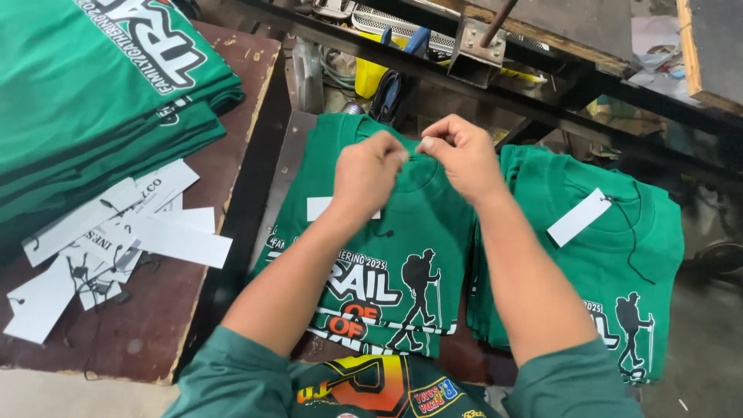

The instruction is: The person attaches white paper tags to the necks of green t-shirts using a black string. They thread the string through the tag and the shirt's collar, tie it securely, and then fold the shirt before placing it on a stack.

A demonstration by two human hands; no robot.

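Note:
A folded green T-shirt (410, 248) with a printed hiker design lies on top of a pile in front of me. My left hand (365, 172) and my right hand (458, 155) meet over its collar, fingers pinched together on something too small to make out. A white paper tag (319, 208) shows on the shirt beside my left wrist, with a thin black string under my left forearm.
A second pile of folded green shirts (611, 263) to the right carries a white tag (578, 217) on a black string. Left, a brown table (139, 325) holds loose white tags (116, 240) and a stack of green shirts (93, 85). A metal frame (480, 46) crosses behind.

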